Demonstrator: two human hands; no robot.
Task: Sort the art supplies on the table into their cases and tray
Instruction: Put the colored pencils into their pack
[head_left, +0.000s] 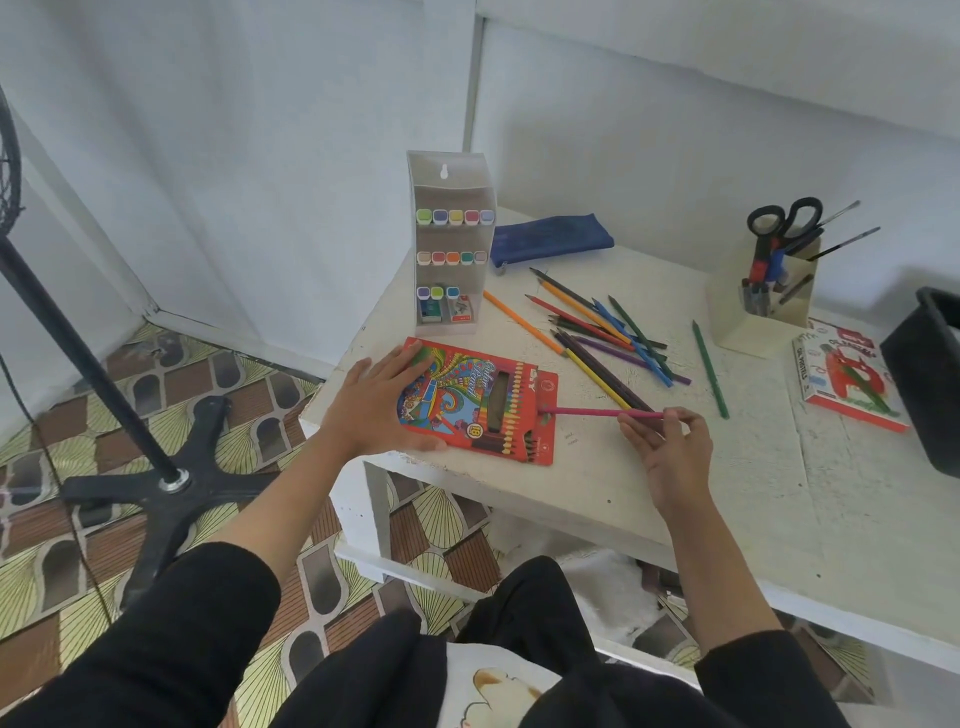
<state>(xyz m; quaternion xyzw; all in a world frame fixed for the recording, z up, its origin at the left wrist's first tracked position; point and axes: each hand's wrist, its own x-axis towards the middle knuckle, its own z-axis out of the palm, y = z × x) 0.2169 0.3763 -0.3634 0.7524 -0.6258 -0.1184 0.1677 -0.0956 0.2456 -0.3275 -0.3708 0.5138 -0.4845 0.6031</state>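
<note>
Left hand (379, 402) flat, fingers straight, on pencil box (483, 402); right hand (670, 447) pinches pink pencil (597, 413), tip may snag the box mouth.

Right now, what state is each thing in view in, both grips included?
left grip: flat, pressing on the red cardboard pencil box.
right grip: pinching the pink pencil by its end.
red cardboard pencil box: lying flat, flap toward the pink pencil.
pink pencil: held, tip at the box's flap.
clear plastic marker stand: upright, bottom row part-filled.
blue fabric pouch: lying flat, zip unclear.
loose coloured pencils: scattered, uncased.
cream desk holder: upright, filled.
</note>
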